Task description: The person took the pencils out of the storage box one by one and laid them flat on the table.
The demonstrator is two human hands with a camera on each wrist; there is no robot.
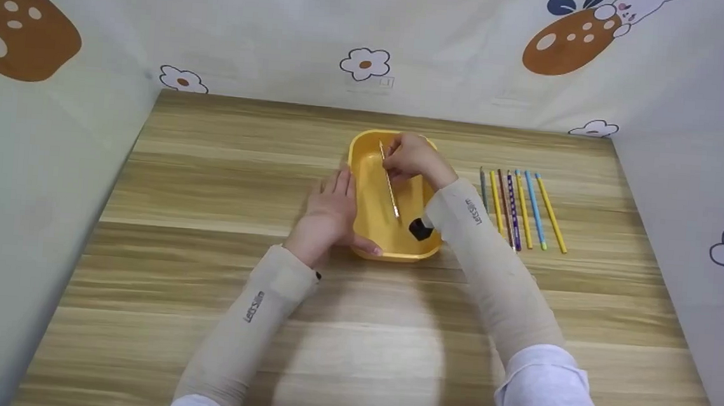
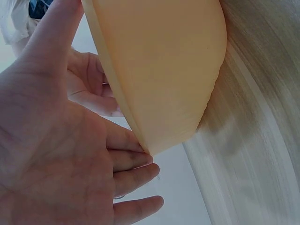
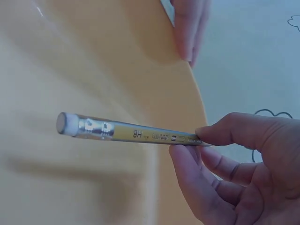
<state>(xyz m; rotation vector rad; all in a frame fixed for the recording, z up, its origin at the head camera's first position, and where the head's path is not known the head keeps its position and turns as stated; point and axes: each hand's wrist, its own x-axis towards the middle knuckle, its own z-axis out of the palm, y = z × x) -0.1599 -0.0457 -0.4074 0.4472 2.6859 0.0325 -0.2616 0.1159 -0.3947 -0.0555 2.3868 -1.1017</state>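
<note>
A yellow plastic tray sits on the table, seen from above in the head view. My right hand is over its inside and pinches a pencil between thumb and fingers. This pencil has a gold-toned body marked HB, a silver ferrule and a white eraser, which points toward the tray's near end. Straight fingers of my left hand lie along the tray's left side, and the thumb reaches over the near left corner. In the left wrist view the fingertips meet the tray's rim.
Several pencils lie side by side right of the tray, among them a blue pencil, a yellow pencil and a patterned purple pencil. My right forearm partly covers the row's left end. A patterned cloth wall borders the wooden table.
</note>
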